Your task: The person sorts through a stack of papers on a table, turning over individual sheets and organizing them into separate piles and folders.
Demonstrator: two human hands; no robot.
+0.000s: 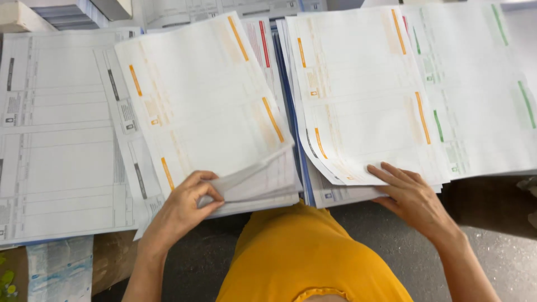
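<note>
Far left: a stack of grey-printed forms [56,140] lies flat on the work surface, its near edge running past the left hand with no contact.

Left hand [187,204]: clenched on paper. Thumb and fingers pinch the lifted near corner of several sheets from the orange-barred stack [201,100]. The pinched sheets bow upward and curl toward the right; the top sheet is skewed, its far corner tilted over the neighbouring pile. The stack's near edge sits just beyond the person's orange shirt [302,257], right at the table edge.

Centre: a narrow seam between the two orange stacks shows blue and red sheet edges [291,84]. Little open room here; the stacks nearly touch.

Right hand [411,196]: released, not grasping. It lies flat, fingers spread, fingertips pressing the near corner of the second orange-barred stack [358,95]. That stack is fanned slightly at its near-left corner.

Far right: a green-barred stack [481,89] overlaps the orange one's right edge, well apart from the right hand's fingers.

Near side: dark floor [503,246] shows below the table edge, right of the shirt.
</note>
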